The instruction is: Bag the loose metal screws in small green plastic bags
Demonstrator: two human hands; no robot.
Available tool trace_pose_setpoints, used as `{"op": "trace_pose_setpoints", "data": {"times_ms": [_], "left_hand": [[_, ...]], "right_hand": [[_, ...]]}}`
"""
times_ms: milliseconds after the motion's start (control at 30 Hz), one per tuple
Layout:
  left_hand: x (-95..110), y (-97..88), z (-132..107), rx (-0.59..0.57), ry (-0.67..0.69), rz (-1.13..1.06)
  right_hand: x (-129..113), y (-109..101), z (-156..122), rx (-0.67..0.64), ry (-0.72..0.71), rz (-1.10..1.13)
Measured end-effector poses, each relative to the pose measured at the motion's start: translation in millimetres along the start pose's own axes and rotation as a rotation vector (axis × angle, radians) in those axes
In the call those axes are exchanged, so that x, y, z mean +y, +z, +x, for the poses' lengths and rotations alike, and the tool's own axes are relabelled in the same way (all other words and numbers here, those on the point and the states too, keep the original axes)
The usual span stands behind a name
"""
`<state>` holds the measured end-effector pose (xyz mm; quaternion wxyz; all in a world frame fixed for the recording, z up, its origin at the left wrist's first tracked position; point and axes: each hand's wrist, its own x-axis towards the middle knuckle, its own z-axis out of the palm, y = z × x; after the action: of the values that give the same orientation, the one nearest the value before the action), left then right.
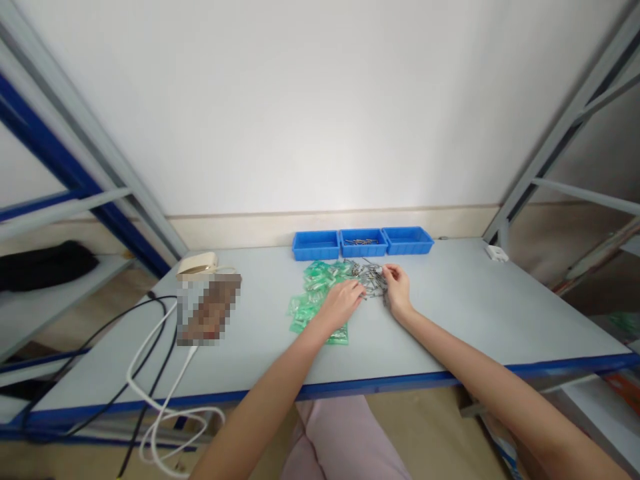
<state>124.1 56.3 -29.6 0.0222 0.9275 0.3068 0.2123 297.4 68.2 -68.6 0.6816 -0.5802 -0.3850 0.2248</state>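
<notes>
Pale worktop (pixel 465 300): metal pieces (pixel 373 280) lay heaped between my left hand (pixel 343 303) and right hand (pixel 399 291).
Both curled inward; I couldn't tell their grip. Blue trays (pixel 364 252) stood behind, presumably for easy reach.

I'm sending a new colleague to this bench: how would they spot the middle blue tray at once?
Find the long grey table and look along its far edge, by the white wall, for three blue trays in a row. Take the middle tray: it alone has a tray on either side, and thin pieces lie inside it.
</notes>
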Motion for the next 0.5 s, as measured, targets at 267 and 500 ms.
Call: {"op": "trace_pose_setpoints", "data": {"times_ms": [267,500], "left_hand": [[2,-27.0,-9,0.217,-0.11,-0.135],[-15,-68.5,-98,0.469,-0.477,-0.058]], "right_hand": [[-2,1,4,0.032,0.001,0.087],[3,3,6,0.068,0.087,0.14]]}}
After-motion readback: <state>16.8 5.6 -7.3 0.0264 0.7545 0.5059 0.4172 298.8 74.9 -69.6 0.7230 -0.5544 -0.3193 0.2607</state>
